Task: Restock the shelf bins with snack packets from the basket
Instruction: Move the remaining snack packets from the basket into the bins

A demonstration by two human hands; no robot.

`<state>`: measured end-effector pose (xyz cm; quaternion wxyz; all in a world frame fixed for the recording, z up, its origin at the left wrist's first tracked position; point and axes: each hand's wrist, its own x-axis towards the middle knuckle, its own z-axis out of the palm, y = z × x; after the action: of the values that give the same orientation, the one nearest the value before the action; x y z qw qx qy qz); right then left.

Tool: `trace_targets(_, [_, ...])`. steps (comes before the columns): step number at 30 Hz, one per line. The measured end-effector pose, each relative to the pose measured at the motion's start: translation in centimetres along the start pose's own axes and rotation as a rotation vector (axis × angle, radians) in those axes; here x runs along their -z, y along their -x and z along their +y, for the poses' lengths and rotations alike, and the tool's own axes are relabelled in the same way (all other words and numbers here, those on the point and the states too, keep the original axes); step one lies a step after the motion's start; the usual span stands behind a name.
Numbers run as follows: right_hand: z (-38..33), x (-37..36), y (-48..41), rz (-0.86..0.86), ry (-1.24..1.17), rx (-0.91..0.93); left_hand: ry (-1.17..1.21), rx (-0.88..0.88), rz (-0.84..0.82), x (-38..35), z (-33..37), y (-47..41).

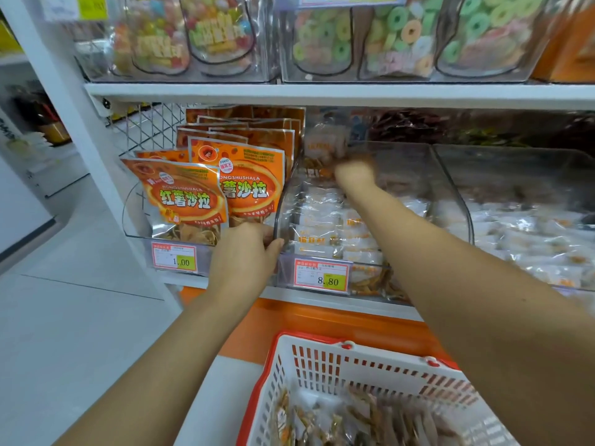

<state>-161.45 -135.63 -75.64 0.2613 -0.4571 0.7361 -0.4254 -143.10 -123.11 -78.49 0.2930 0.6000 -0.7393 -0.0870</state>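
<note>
A white basket with a red rim [322,352] stands low in front of me, holding several small clear snack packets [363,423]. On the middle shelf sits a clear plastic bin [450,188] filled with white-and-clear packets [325,220]. My left hand [244,252] grips the bin's front left corner. My right hand [354,173] reaches deep into the bin; it is blurred, and a blurred packet [325,146] shows just above it. Whether the fingers hold that packet I cannot tell.
To the left, a clear bin holds upright orange snack bags [186,201]. Another clear bin of white packets [531,233] is on the right. Price tags [322,276] hang on the bin fronts. The upper shelf [322,93] carries bins of coloured candy.
</note>
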Motion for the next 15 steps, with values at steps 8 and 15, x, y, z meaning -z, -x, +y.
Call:
trace_targets(8, [0.8, 3.1, 9.9, 0.017, -0.105, 0.394, 0.051, -0.112, 0.228, 1.4, 0.9, 2.4])
trace_targets(15, [10.5, 2.9, 21.8, -0.258, 0.048, 0.462, -0.049, 0.204, -0.285, -1.1, -1.4, 8.4])
